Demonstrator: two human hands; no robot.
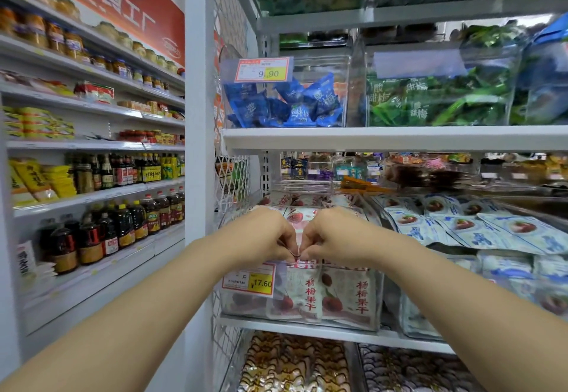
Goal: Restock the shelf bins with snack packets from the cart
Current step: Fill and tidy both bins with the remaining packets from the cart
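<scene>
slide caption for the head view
Left hand and right hand grip the front rim of a clear bin of bayberry packets.

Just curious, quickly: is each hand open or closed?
Left hand: closed, pinching a small thing at the bin rim.
Right hand: closed, pinching it too.

Clear glossy plastic bin (347,314)

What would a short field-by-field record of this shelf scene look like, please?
left hand: fingers curled at the front rim of the clear bin
right hand: likewise, fingertips meeting the left's; what they pinch is unclear
bin contents: white-and-red bayberry packets
price tag: reads 17.60, on the bin's front
right neighbour: blue-and-white packets
shelf above: blue plum packets behind a 9.90 tag; green packets to their right
</scene>
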